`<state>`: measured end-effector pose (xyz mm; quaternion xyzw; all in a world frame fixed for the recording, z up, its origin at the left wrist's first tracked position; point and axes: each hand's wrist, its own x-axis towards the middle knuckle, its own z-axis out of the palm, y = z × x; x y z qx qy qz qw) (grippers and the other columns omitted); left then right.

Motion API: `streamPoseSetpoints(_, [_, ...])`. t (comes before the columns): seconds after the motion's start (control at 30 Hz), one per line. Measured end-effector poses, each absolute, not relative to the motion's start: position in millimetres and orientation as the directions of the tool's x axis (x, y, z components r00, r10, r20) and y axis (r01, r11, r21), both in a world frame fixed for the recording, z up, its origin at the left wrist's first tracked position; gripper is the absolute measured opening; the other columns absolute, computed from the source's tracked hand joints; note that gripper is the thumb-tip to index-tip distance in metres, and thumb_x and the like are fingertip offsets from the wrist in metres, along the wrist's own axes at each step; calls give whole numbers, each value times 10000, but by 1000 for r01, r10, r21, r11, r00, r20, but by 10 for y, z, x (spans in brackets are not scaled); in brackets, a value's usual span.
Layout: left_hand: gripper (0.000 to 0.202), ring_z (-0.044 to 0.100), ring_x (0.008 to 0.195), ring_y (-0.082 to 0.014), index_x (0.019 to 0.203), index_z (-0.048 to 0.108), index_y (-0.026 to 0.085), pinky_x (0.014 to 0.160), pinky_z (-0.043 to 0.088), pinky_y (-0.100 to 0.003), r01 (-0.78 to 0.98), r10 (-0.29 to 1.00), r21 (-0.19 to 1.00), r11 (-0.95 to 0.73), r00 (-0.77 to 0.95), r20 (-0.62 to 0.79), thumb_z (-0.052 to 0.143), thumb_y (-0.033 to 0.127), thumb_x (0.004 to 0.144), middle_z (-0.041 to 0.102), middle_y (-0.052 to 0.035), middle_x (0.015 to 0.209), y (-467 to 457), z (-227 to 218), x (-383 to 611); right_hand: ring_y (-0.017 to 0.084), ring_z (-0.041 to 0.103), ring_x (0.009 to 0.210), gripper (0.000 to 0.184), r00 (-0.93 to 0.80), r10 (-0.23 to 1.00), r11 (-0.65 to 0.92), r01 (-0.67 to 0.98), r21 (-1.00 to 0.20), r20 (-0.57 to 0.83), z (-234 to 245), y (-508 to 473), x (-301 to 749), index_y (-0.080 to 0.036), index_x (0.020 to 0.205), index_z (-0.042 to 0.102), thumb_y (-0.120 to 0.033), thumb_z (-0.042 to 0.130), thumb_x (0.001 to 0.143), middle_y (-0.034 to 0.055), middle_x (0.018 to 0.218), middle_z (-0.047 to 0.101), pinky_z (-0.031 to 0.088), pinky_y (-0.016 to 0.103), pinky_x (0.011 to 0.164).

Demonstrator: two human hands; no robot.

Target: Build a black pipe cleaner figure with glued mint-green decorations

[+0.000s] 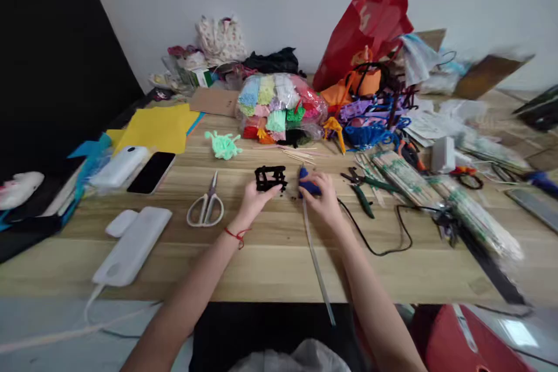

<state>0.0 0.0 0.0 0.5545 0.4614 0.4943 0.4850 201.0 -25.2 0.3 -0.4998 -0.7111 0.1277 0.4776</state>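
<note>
Holding a glue gun (310, 188) and a little black frame (271, 170): plenty of room for a mishap

So the left hand (257, 200) had its fingers pinched on the frame, thumb on the near side, with the frame sitting just past those fingertips. The right hand (321, 197) had its fingers wrapped around the blue gun, nose pointing away. The two hands were near each other, not touching.

My worry was burns. If that gun was hot (couldn't tell), the right fingertips looked awfully near the nose, so one small slip in the grip could've done it. The frame looked thin-barred too, so pinching too hard with the left could've bent it.

Then there was the long clear glue stick (316, 261), running back from the right fingers and out past the table edge. A bump from a forearm or the lap could've twisted the gun or yanked the stick.

The black cord (379, 254) looped just right of the right wrist, near the pliers (361, 200). A snag there might've tugged the gun, assuming it was the gun's cord; the join was hidden.
</note>
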Motion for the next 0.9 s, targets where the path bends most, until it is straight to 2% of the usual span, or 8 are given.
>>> streamPoseSetpoints(0.3, [222, 677, 813, -196, 832, 700, 151, 797, 538, -328, 51, 971, 978, -204, 135, 195, 745, 301, 676, 741, -65, 876, 0, -32, -2, 219, 607, 891, 79, -22, 845, 490, 431, -758, 534, 39, -333, 1709, -233, 877, 631, -309, 625, 857, 47, 907, 670, 445, 395, 858])
streamPoseSetpoints(0.47, [194, 670, 798, -187, 806, 688, 147, 789, 531, -320, 73, 965, 970, -230, 146, 218, 738, 289, 684, 732, -65, 865, -11, -47, -2, 202, 593, 809, 86, -4, 843, 490, 415, -766, 538, 38, -336, 1683, -219, 804, 614, -288, 620, 857, 39, 827, 652, 453, 368, 791])
streamPoseSetpoints(0.9, [190, 673, 786, -190, 812, 686, 148, 764, 535, -320, 76, 968, 971, -227, 126, 216, 733, 273, 677, 733, -62, 851, -13, -36, 7, 204, 597, 812, 71, -9, 822, 516, 435, -738, 570, 52, -353, 1686, -228, 809, 621, -282, 626, 854, 39, 823, 656, 458, 379, 793])
